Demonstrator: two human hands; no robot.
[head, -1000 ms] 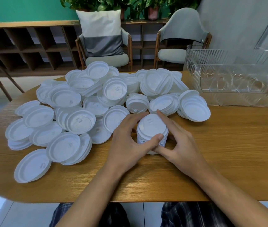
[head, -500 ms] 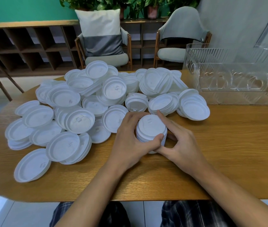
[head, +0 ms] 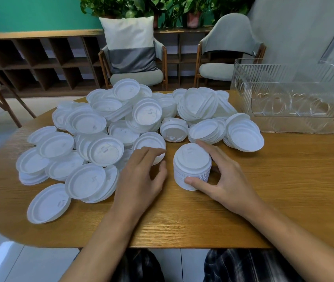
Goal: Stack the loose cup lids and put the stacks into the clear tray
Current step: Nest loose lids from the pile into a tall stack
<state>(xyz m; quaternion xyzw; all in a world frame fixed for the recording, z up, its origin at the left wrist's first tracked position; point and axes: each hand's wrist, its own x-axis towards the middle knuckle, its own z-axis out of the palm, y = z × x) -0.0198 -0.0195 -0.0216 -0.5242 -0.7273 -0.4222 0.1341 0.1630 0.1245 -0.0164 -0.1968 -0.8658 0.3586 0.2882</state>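
- Lid stack [head: 191, 159] stands upright on the wooden table [head: 284, 196].
- Right hand [head: 229, 180] grips the lid stack: thumb at its near base, fingers curled round its far right side.
- Left hand [head: 141, 176] is just left of the lid stack, not touching it. Its fingers are straight and spread, tips resting on a single lid [head: 149, 142].
- Loose lids [head: 100, 127] are heaped left of and behind the lid stack, overlapping, some in short tilted bunches.
- Clear tray [head: 304, 127], with ribbed walls, sits behind and right of the lid stack, well apart.
- A leaning bunch [head: 245, 135] of lids lies between the lid stack and the clear tray.
- Far behind the lid stack are two chairs [head: 229, 43], one holding a cushion [head: 129, 37], plus a shelf [head: 39, 58] and plants [head: 141, 5].
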